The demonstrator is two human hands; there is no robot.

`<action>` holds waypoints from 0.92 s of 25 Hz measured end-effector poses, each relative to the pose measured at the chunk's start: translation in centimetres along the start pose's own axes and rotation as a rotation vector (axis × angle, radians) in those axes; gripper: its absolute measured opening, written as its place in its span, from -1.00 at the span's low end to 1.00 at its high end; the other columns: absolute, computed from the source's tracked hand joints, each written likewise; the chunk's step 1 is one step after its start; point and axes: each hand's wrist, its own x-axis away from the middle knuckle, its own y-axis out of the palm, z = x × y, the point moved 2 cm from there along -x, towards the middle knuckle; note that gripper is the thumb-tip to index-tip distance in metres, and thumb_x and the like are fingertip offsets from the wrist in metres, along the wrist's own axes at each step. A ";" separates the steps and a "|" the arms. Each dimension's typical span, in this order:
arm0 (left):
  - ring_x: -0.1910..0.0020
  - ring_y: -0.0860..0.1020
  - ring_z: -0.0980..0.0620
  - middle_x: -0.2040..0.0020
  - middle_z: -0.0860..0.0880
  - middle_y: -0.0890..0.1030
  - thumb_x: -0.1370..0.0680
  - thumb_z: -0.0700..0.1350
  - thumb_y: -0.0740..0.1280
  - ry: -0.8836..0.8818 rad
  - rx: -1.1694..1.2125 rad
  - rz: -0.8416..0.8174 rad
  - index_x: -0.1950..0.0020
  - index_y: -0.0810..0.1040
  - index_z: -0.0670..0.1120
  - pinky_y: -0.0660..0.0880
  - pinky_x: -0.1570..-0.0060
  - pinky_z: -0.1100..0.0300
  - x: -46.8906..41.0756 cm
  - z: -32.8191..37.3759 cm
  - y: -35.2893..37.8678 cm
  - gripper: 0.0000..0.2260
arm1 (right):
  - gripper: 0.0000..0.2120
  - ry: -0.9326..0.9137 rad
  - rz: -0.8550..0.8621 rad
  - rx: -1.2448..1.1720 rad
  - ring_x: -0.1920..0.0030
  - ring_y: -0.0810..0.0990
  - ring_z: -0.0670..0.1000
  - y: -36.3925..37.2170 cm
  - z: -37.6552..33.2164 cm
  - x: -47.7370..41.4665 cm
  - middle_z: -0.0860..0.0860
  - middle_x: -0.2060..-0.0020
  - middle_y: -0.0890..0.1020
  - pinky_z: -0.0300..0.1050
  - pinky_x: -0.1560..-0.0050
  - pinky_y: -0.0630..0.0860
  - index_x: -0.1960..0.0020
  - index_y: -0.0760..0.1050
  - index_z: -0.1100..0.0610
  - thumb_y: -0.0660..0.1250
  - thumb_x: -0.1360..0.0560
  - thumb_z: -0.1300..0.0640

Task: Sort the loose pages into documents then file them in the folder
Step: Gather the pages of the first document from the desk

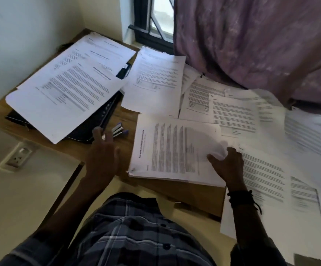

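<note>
Nearest the camera is the person's plaid shirt, with both arms reaching forward from it over the wooden tabletop. The right hand, which has a dark corded wristband behind it, rests palm down with thumb and fingers spread. It grips nothing and lies where a sideways document meets the page beside it on the right. That document sits near the front edge of the tabletop, its lines of print running away from the viewer, and it looks like several sheets together. The left hand is held above the bare wood to the left of the document, fingers loosely spread and holding nothing. Its fingertips are close to a small silver and purple object, too blurred to name. Just beyond that lies the black folder, at the left of the tabletop and mostly covered by a pile of pages fanned out on top of it. The loose pages overlap one another across the middle and right of the tabletop, all the way to its far edge. On the wall below the tabletop's left side is a wall socket. Farthest back, a purple curtain hangs down onto the papers at the right, and a dark-framed window shows beside it.
</note>
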 end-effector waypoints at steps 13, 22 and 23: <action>-0.52 0.12 -0.27 -0.54 -0.29 0.06 -0.56 0.03 0.36 -0.378 0.234 -0.402 -0.54 0.02 -0.25 0.25 -0.45 -0.12 -2.3 7.3 4.7 -0.25 | -0.60 0.106 -0.186 -0.396 0.00 0.63 0.20 -1.4 0.9 -3.0 0.21 0.04 0.66 0.09 -0.05 0.60 -0.06 0.60 0.33 0.54 -0.37 0.07; -0.27 0.46 -0.21 -0.30 -0.21 0.42 -0.50 0.04 0.44 -0.384 0.309 -0.362 -0.38 0.24 -0.18 0.51 -0.20 -0.15 -3.2 6.1 5.2 -0.40 | -0.64 -0.117 -0.206 -0.474 -0.01 0.54 0.07 -3.5 -0.4 -3.7 0.08 -0.05 0.53 -0.15 0.12 0.48 -0.26 0.42 0.30 0.39 -0.50 0.29; -0.27 0.47 -0.20 -0.29 -0.21 0.43 -0.49 0.05 0.44 -0.384 0.306 -0.361 -0.37 0.25 -0.18 0.52 -0.18 -0.14 -3.3 6.0 5.2 -0.40 | -0.64 -0.129 -0.198 -0.484 -0.02 0.54 0.06 -3.5 -0.4 -3.7 0.08 -0.06 0.53 -0.14 0.10 0.49 -0.26 0.41 0.30 0.38 -0.50 0.30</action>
